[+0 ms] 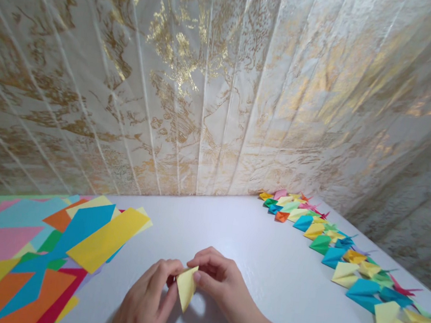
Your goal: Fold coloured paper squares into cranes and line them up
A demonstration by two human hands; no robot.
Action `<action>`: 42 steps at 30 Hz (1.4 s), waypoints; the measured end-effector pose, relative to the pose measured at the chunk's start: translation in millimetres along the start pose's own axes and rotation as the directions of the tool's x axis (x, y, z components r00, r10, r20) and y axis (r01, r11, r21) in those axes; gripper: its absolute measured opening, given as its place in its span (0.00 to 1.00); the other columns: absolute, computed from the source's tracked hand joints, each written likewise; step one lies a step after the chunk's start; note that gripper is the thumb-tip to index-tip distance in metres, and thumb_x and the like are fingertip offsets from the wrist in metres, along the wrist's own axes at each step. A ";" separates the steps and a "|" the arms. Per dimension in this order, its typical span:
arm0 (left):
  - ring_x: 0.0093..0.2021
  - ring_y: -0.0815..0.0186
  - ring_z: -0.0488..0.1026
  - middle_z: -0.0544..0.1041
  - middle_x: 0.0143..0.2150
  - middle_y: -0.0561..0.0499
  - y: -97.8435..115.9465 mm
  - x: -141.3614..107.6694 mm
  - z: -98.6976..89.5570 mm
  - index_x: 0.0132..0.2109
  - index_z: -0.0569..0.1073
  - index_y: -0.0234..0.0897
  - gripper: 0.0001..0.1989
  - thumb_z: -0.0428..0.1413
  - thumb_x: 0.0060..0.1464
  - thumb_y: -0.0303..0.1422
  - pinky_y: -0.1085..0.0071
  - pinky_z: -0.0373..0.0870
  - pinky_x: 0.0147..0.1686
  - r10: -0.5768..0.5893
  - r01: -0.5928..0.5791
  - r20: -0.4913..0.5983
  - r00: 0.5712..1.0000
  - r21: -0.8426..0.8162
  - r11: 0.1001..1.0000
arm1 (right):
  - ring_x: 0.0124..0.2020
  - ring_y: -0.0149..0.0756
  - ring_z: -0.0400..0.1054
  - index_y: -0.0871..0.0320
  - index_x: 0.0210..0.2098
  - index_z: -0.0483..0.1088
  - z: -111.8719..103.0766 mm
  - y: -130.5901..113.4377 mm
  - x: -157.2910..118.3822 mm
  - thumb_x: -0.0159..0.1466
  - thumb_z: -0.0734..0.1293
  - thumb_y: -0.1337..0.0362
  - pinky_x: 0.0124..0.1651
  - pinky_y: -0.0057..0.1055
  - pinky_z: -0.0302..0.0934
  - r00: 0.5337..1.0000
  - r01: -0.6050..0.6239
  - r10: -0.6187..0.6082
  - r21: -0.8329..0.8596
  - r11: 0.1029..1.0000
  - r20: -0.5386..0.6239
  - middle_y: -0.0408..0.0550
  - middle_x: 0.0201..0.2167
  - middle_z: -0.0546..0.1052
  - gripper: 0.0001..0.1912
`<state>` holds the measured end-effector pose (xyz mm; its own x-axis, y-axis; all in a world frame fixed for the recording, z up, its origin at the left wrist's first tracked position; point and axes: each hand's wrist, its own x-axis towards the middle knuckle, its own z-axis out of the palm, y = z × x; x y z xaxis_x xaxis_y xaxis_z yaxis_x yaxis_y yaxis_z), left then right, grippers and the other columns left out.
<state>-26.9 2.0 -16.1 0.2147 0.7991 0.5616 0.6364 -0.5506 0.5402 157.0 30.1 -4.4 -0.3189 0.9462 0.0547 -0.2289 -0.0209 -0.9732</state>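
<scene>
The left hand [149, 292] and right hand [222, 281] met at a folded paper [186, 288], each pinching one side of it just above the white table [208, 227]. Its long axis ran nearly upright in view, the narrow tip pointing down toward the person. It was pale yellow and straight-edged. Both hands angled inward, fingers curled. Beyond, coloured sheets [105, 240] overlapped at left; folded paper figures [364, 293] lined the right edge.

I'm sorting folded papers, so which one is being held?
The pale yellow piece between the left hand and right hand; the other folded papers line the table at right.
</scene>
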 end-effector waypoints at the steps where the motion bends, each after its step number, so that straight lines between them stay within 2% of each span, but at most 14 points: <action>1: 0.34 0.68 0.78 0.77 0.36 0.58 2.2 -0.8 0.9 0.45 0.67 0.47 0.06 0.51 0.64 0.30 0.78 0.71 0.37 -0.079 0.078 -0.013 0.997 -0.056 0.995 | 0.33 0.33 0.67 0.58 0.34 0.81 -1.3 1.8 1.0 0.55 0.77 0.54 0.37 0.30 0.61 1.000 -0.011 0.011 0.020 1.000 -0.003 0.46 0.33 0.73 0.14; 3: 0.34 0.67 0.76 0.76 0.34 0.58 9.1 -1.1 1.8 0.43 0.68 0.47 0.01 0.52 0.64 0.34 0.78 0.71 0.37 -0.240 0.232 -0.035 0.970 -0.159 0.960 | 0.32 0.33 0.67 0.58 0.32 0.82 -3.4 3.0 2.4 0.54 0.78 0.54 0.36 0.29 0.60 1.000 -0.020 0.020 0.039 0.999 -0.006 0.46 0.30 0.75 0.14; 5: 0.36 0.65 0.76 0.76 0.35 0.56 17.0 0.6 1.1 0.42 0.71 0.46 0.05 0.51 0.64 0.38 0.76 0.70 0.39 -0.332 0.312 -0.048 0.942 -0.241 0.919 | 0.31 0.33 0.67 0.58 0.30 0.82 -4.3 1.5 3.0 0.54 0.78 0.53 0.36 0.30 0.61 1.000 -0.004 0.005 0.032 0.999 -0.027 0.47 0.30 0.75 0.14; 8: 0.39 0.62 0.73 0.77 0.39 0.53 24.0 5.4 -1.0 0.43 0.74 0.45 0.09 0.52 0.61 0.41 0.73 0.69 0.40 -0.323 0.296 -0.052 0.945 -0.285 0.912 | 0.31 0.33 0.68 0.58 0.30 0.82 -4.1 -2.0 2.6 0.55 0.78 0.52 0.36 0.31 0.62 0.998 0.039 -0.039 0.000 0.999 -0.058 0.47 0.30 0.76 0.15; 10: 0.36 0.63 0.71 0.74 0.35 0.54 24.1 8.0 -1.6 0.37 0.74 0.44 0.08 0.54 0.60 0.41 0.73 0.67 0.38 -0.309 0.290 -0.025 0.951 -0.282 0.914 | 0.31 0.33 0.68 0.58 0.30 0.81 -3.7 -3.0 1.9 0.55 0.77 0.53 0.36 0.30 0.62 0.996 0.060 -0.060 -0.016 0.998 -0.066 0.47 0.30 0.75 0.14; 13: 0.30 0.66 0.68 0.67 0.27 0.57 20.2 8.9 -0.5 0.28 0.70 0.42 0.14 0.54 0.61 0.41 0.75 0.64 0.33 -0.350 0.343 0.034 0.936 -0.297 0.891 | 0.30 0.32 0.67 0.58 0.29 0.80 -3.0 -2.1 1.0 0.56 0.77 0.54 0.35 0.29 0.61 0.996 0.055 -0.056 -0.023 0.998 -0.062 0.45 0.30 0.74 0.13; 16: 0.28 0.66 0.67 0.68 0.27 0.57 16.1 7.2 1.3 0.30 0.73 0.42 0.15 0.54 0.61 0.44 0.75 0.64 0.32 -0.410 0.407 0.066 0.910 -0.335 0.850 | 0.27 0.30 0.65 0.60 0.28 0.78 -2.0 -0.9 1.0 0.56 0.76 0.55 0.32 0.28 0.60 0.997 0.028 -0.030 -0.027 0.999 -0.069 0.44 0.28 0.73 0.12; 20: 0.39 0.62 0.73 0.76 0.36 0.54 14.8 6.2 0.2 0.39 0.75 0.44 0.14 0.54 0.61 0.49 0.73 0.68 0.40 -0.496 0.464 0.016 0.868 -0.378 0.801 | 0.23 0.28 0.62 0.60 0.31 0.75 -1.7 1.3 3.5 0.56 0.75 0.56 0.29 0.27 0.58 0.992 -0.008 0.004 -0.029 1.000 -0.127 0.41 0.25 0.71 0.13; 24: 0.52 0.58 0.71 0.77 0.48 0.48 20.5 6.9 -1.9 0.34 0.79 0.44 0.21 0.49 0.64 0.49 0.70 0.67 0.52 -0.396 0.395 0.086 0.914 -0.414 0.820 | 0.22 0.27 0.61 0.57 0.34 0.69 -2.6 4.7 6.0 0.55 0.74 0.56 0.27 0.26 0.57 0.985 0.024 -0.019 0.027 0.999 -0.172 0.37 0.23 0.68 0.15; 27: 0.58 0.56 0.69 0.77 0.54 0.47 25.7 6.4 0.0 0.40 0.82 0.44 0.22 0.48 0.65 0.50 0.67 0.63 0.59 -0.363 0.398 0.168 0.916 -0.478 0.783 | 0.22 0.28 0.60 0.57 0.32 0.66 -1.8 3.2 4.2 0.58 0.72 0.57 0.28 0.26 0.57 0.990 0.022 -0.024 -0.015 1.000 -0.136 0.37 0.23 0.67 0.13; 30: 0.57 0.55 0.70 0.77 0.55 0.46 25.9 6.7 2.8 0.49 0.81 0.42 0.22 0.51 0.63 0.50 0.66 0.66 0.58 -0.406 0.462 0.234 0.883 -0.583 0.668 | 0.28 0.31 0.63 0.56 0.32 0.68 0.4 -3.7 -0.5 0.61 0.68 0.61 0.33 0.28 0.59 0.988 0.099 -0.116 -0.156 0.983 -0.104 0.40 0.27 0.68 0.07; 33: 0.55 0.54 0.73 0.78 0.53 0.46 20.3 9.1 3.0 0.54 0.79 0.39 0.24 0.53 0.62 0.51 0.67 0.70 0.55 -0.461 0.535 0.299 0.835 -0.639 0.553 | 0.41 0.35 0.66 0.56 0.34 0.71 2.1 -11.5 -5.0 0.64 0.66 0.66 0.43 0.30 0.60 0.961 0.245 -0.275 -0.344 0.907 -0.041 0.46 0.38 0.70 0.02; 36: 0.57 0.54 0.72 0.78 0.54 0.46 15.2 12.2 1.1 0.55 0.78 0.39 0.25 0.55 0.61 0.51 0.68 0.69 0.56 -0.452 0.562 0.350 0.821 -0.637 0.527 | 0.51 0.38 0.65 0.54 0.38 0.72 2.4 -15.5 -7.1 0.64 0.65 0.68 0.50 0.32 0.59 0.955 0.266 -0.298 -0.414 0.871 -0.014 0.48 0.47 0.69 0.05; 42: 0.57 0.55 0.72 0.80 0.53 0.48 17.2 11.0 0.2 0.54 0.78 0.41 0.24 0.55 0.60 0.51 0.67 0.69 0.57 -0.467 0.586 0.368 0.804 -0.624 0.517 | 0.57 0.40 0.61 0.54 0.39 0.72 3.0 -17.0 -9.2 0.64 0.66 0.70 0.61 0.37 0.53 0.956 0.288 -0.282 -0.402 0.869 0.074 0.49 0.52 0.67 0.06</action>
<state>-13.4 1.4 -0.7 0.1481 0.9885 -0.0311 -0.0071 0.0325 0.9994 161.1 20.8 12.3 -0.3088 0.8869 0.3435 0.0790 0.3838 -0.9200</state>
